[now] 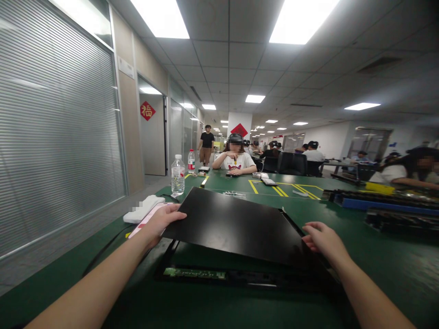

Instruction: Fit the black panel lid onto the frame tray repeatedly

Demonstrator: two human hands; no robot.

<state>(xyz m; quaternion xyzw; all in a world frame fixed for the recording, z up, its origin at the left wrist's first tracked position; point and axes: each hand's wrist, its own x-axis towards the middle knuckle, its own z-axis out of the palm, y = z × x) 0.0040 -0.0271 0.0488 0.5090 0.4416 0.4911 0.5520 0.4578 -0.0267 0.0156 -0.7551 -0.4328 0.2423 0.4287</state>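
Observation:
A thin, flat black screen panel (229, 224) is tilted above a black frame (247, 277), its left side raised. My left hand (164, 221) grips the panel's left edge, thumb on top and the other fingers partly hidden. My right hand (322, 240) is at the right edge of the panel and frame with its fingers curled; whether they pinch the panel or the frame is unclear. A green circuit board strip (195, 273) shows along the frame's near side. The panel covers most of the frame's inside.
A white cloth-like item (144, 209) and a water bottle (178, 176) stand at left on the green table (103, 292). Another bottle (191, 161) is farther back. Black and blue strips (387, 205) are piled at right. A person (236, 157) sits opposite.

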